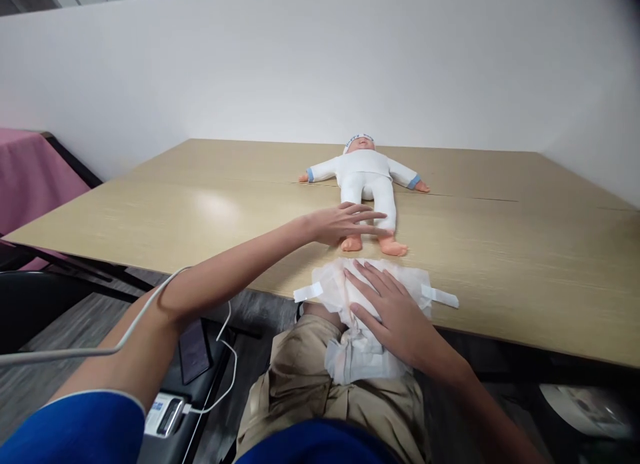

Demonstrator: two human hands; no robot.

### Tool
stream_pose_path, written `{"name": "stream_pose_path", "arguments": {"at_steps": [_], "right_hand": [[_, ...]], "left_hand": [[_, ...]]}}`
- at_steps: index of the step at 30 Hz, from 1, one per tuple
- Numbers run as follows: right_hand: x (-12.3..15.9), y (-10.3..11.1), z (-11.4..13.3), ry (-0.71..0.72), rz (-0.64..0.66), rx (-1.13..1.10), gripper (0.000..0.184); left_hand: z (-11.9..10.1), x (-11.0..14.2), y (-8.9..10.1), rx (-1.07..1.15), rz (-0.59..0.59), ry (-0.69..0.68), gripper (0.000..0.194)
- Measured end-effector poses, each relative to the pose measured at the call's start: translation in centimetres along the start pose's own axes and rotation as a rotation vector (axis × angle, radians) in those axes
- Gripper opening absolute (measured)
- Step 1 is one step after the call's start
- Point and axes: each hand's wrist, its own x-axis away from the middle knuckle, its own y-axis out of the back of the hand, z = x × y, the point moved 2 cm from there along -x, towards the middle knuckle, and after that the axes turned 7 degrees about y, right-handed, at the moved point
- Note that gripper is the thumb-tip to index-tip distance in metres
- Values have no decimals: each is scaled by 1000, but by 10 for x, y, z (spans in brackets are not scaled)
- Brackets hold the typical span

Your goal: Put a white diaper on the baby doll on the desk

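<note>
A baby doll (367, 174) in a white suit with blue cuffs lies on its back on the table, arms spread and bare feet towards me. My left hand (345, 223) reaches over the doll's lower legs with its fingers stretched out; whether it touches them I cannot tell. An unfolded white diaper (357, 367) lies at the table's front edge, its tape tabs spread to both sides and its near end hanging over my lap. My right hand (387, 311) rests flat on the diaper, fingers spread.
The wooden table (500, 264) reaches back to a white wall (280, 71). On a black seat at lower left lie a phone (194, 351) and a power bank (165, 415) with a white cable (233, 367). A pink cloth (35, 177) hangs at far left.
</note>
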Motion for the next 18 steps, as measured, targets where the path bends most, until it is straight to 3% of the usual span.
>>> {"name": "stream_pose_path", "arguments": {"at_steps": [3,5,12,14,18], "right_hand": [[-1,0,2,-7,-4,9,61],[-2,0,2,-13,3,16,61],[-5,3,4,-50,22,-27,65],[-7,3,2,-64,44,-61,66],[-16,2,-7,-83,99,-129,65]], "left_hand": [[0,-21,-1,-67,60,-94,119],[2,-31,-1,-66,59,-137,114],[6,-47,-4,244,-114,-180,35],[10,-47,0,357,-154,-169,27],[26,-47,25,609,-248,-163,33]]}}
